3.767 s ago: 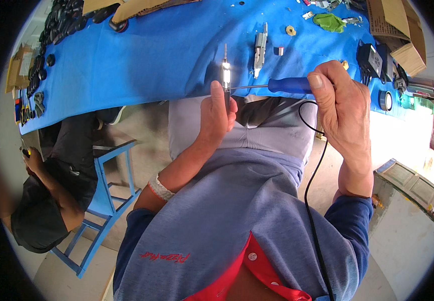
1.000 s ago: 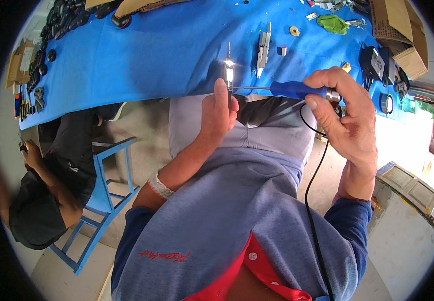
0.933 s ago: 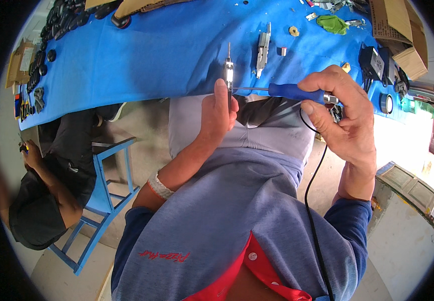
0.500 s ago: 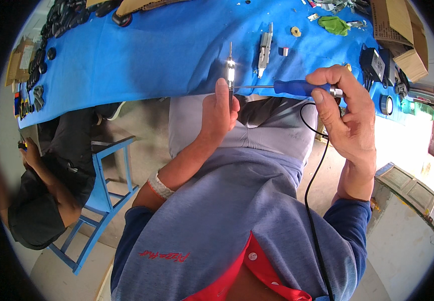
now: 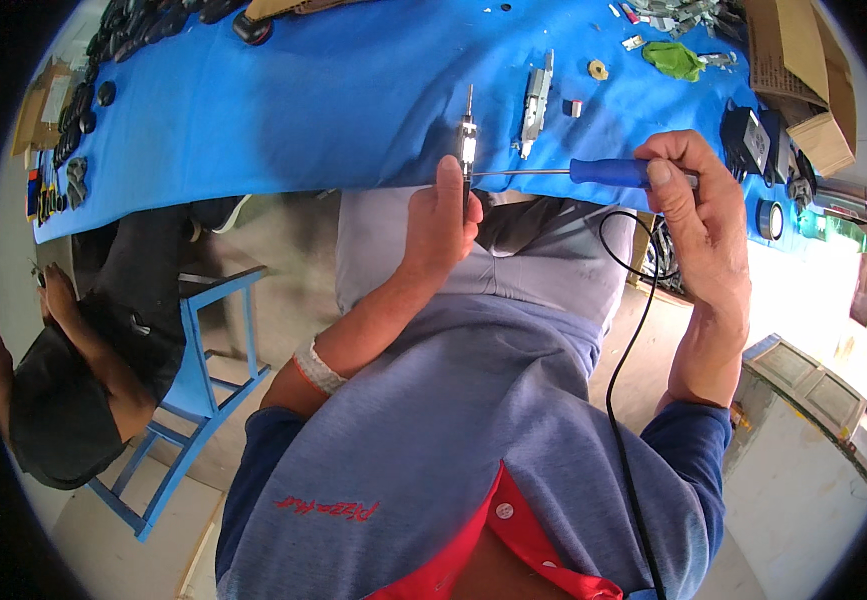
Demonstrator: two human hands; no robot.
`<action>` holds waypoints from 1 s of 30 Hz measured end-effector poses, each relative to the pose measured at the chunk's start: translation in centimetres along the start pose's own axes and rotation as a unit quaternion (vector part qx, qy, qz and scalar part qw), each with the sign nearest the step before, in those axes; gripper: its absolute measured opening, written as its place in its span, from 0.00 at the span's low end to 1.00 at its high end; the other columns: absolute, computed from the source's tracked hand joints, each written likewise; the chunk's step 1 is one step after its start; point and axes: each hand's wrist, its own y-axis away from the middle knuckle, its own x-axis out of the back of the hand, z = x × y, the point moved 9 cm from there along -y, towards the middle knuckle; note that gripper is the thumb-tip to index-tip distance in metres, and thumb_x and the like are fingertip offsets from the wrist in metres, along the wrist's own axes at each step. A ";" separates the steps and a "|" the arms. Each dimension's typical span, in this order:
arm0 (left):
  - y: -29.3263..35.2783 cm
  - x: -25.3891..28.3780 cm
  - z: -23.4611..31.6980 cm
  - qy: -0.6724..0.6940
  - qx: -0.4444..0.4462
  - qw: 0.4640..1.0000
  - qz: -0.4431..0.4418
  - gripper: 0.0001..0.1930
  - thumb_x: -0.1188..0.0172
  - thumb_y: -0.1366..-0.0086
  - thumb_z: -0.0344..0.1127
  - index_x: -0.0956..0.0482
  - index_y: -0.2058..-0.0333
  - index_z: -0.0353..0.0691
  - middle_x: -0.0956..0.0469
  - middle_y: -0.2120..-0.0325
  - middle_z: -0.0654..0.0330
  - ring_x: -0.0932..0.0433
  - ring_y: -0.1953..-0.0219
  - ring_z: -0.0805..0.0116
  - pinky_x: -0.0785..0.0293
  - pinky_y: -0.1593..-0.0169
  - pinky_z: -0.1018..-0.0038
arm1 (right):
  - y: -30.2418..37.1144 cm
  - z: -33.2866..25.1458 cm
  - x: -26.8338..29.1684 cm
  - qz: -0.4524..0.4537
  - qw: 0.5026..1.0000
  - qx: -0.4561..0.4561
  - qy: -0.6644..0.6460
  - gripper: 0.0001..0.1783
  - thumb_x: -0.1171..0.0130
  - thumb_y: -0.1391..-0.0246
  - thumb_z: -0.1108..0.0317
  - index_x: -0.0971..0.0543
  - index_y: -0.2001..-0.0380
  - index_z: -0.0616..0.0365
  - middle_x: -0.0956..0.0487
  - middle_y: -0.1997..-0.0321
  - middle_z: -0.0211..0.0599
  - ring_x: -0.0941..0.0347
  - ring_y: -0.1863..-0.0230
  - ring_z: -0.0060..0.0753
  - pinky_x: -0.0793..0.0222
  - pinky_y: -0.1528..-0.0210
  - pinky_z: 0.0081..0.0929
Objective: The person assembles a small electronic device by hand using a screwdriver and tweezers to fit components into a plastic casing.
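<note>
My left hand point(image 5: 440, 225) grips a narrow, shiny metal part point(image 5: 468, 142) upright, thumb along its side, with a thin rod sticking out of its top. In my right hand point(image 5: 701, 225) is a screwdriver point(image 5: 605, 173) with a blue handle, held near the handle's end by thumb and fingers. Its shaft lies level, pointing left, and the tip meets the lower part of the metal piece; the exact contact is too small to make out. Beyond my hands, a long grey metal assembly point(image 5: 534, 108), a small cylinder point(image 5: 573, 108) and a tan ring point(image 5: 597, 70) lie on the blue cloth point(image 5: 353, 110).
A green rag point(image 5: 671, 60) and metal scraps point(image 5: 688, 15) lie far right, beside an open cardboard box point(image 5: 803, 75) and black boxes point(image 5: 748, 140). Dark rounded objects point(image 5: 143, 35) line the far left. Another person point(image 5: 93, 370) sits left by a blue stool point(image 5: 193, 370). A black cable point(image 5: 613, 380) hangs before me.
The screwdriver and my right hand have shifted slightly right, with the fingers now covering more of the handle's end. The metal part stays in my left hand, nearly unmoved.
</note>
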 end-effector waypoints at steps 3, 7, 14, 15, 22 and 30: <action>0.1 -0.1 0.1 0.010 -0.010 1.000 -0.002 0.34 0.62 0.36 0.69 0.34 0.84 0.42 0.39 0.93 0.67 0.43 0.92 0.79 0.49 0.88 0.79 | -0.1 1.8 0.4 -0.007 0.999 -0.026 -0.024 0.10 0.44 0.42 0.66 0.25 0.62 0.62 0.28 0.68 0.27 0.37 0.69 0.17 0.41 0.68 0.16; 0.0 -0.1 -0.2 0.017 -0.002 1.000 -0.001 0.34 0.61 0.37 0.69 0.34 0.84 0.42 0.40 0.93 0.67 0.44 0.92 0.79 0.51 0.88 0.79 | 0.5 3.6 0.7 0.029 0.998 -0.056 -0.026 0.13 0.43 0.42 0.63 0.24 0.61 0.62 0.28 0.66 0.27 0.40 0.71 0.15 0.43 0.68 0.14; 0.0 -0.2 -0.1 0.029 -0.006 1.000 -0.002 0.33 0.59 0.37 0.69 0.34 0.84 0.43 0.40 0.92 0.68 0.45 0.92 0.80 0.53 0.88 0.79 | 1.4 6.2 0.9 0.037 0.992 -0.117 -0.013 0.19 0.52 0.36 0.54 0.23 0.64 0.61 0.32 0.81 0.24 0.42 0.80 0.12 0.49 0.79 0.13; 0.0 -0.2 0.0 0.030 -0.012 0.999 -0.004 0.33 0.58 0.38 0.69 0.34 0.84 0.43 0.40 0.92 0.68 0.45 0.92 0.80 0.53 0.88 0.79 | 1.4 6.5 0.9 0.035 0.992 -0.120 -0.013 0.19 0.52 0.37 0.54 0.23 0.64 0.61 0.31 0.81 0.24 0.42 0.80 0.11 0.50 0.80 0.13; 0.0 -0.2 -0.3 0.046 0.007 0.999 -0.023 0.33 0.58 0.38 0.70 0.33 0.83 0.43 0.40 0.91 0.68 0.44 0.91 0.80 0.52 0.88 0.80 | 1.3 8.2 0.6 0.057 0.986 -0.142 -0.061 0.20 0.51 0.37 0.53 0.22 0.64 0.60 0.31 0.81 0.22 0.42 0.80 0.11 0.49 0.80 0.11; 0.0 -0.2 -0.6 0.057 0.023 0.998 -0.021 0.34 0.57 0.40 0.71 0.33 0.83 0.43 0.39 0.91 0.67 0.44 0.90 0.80 0.52 0.88 0.80 | 1.3 7.3 0.9 0.074 0.989 -0.122 -0.031 0.20 0.51 0.37 0.53 0.22 0.65 0.61 0.31 0.81 0.24 0.39 0.79 0.13 0.46 0.79 0.13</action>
